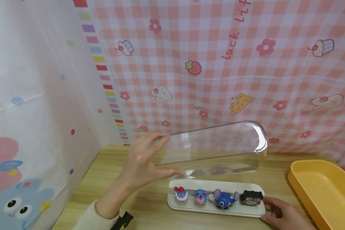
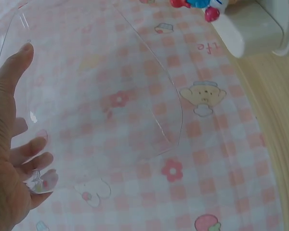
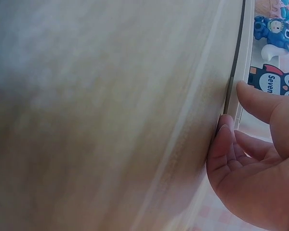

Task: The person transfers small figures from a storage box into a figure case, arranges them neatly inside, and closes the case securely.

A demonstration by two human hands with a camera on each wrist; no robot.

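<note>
My left hand [image 1: 142,163] grips one end of a long clear plastic cover [image 1: 218,140], thumb on one edge and fingers on the other. The cover is tilted above and behind a white display base [image 1: 235,188]. Standing in a row on the base are a red-topped cupcake-like figure [image 1: 181,194], a small blue figure in sunglasses [image 1: 200,196], a big-eared blue figure [image 1: 225,200] and a black-topped figure [image 1: 251,198]. At the base's right end my right hand [image 1: 286,213] pinches the rim; in the right wrist view the thumb lies over it, fingers curled below.
A yellow tray [image 1: 294,174] sits on the wooden table [image 1: 149,207] to the right. Behind the table hangs a pink checked cloth [image 1: 207,92], with a white patterned cloth [image 1: 46,111] at the left. A black strap [image 1: 123,220] shows near the left sleeve.
</note>
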